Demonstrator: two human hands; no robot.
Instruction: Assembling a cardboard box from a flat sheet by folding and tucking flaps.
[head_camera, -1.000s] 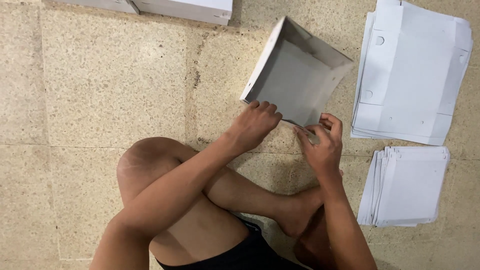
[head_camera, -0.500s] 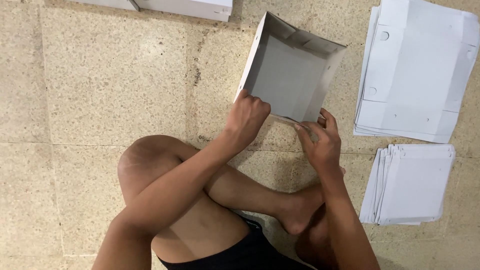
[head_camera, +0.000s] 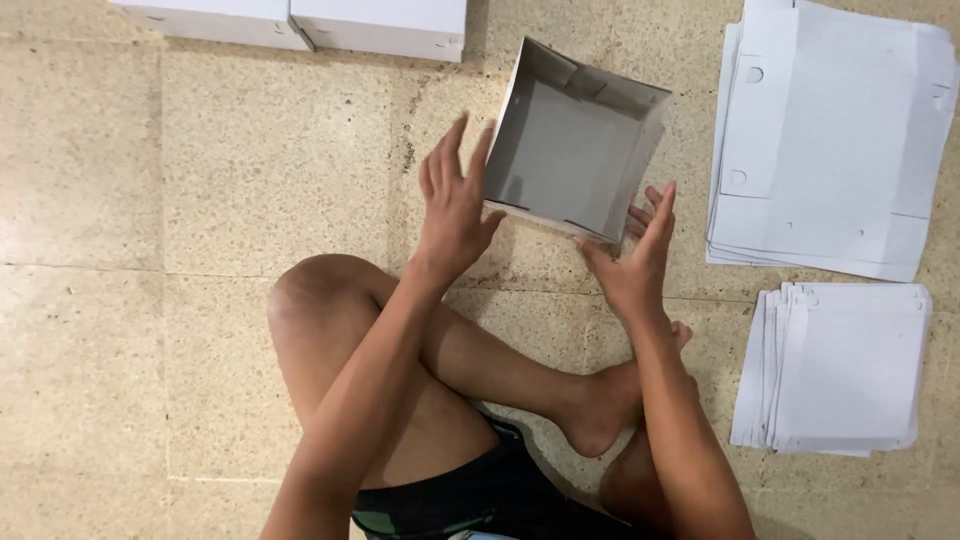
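Cardboard tray (head_camera: 575, 145), one, white outside and grey inside, folded up with four raised walls, sitting on the stone floor (head_camera: 200, 180) between the two hands, tilted so its opening faces the camera. Left to right: two closed white boxes (head_camera: 300, 20) lie side by side beyond the left hand, well apart from it. Left hand (head_camera: 455, 205) is open, fingers spread and upright, just beside the tray's left wall; whether it touches the wall cannot be told, and it grips nothing. Right hand (head_camera: 635, 255) is open and flat, fingertips at the tray's near right corner, holding nothing. To the right of the right hand lie two stacks of flat white cardboard blanks: a larger stack (head_camera: 830, 140) farther off, and a smaller stack (head_camera: 840, 370) nearer the person.
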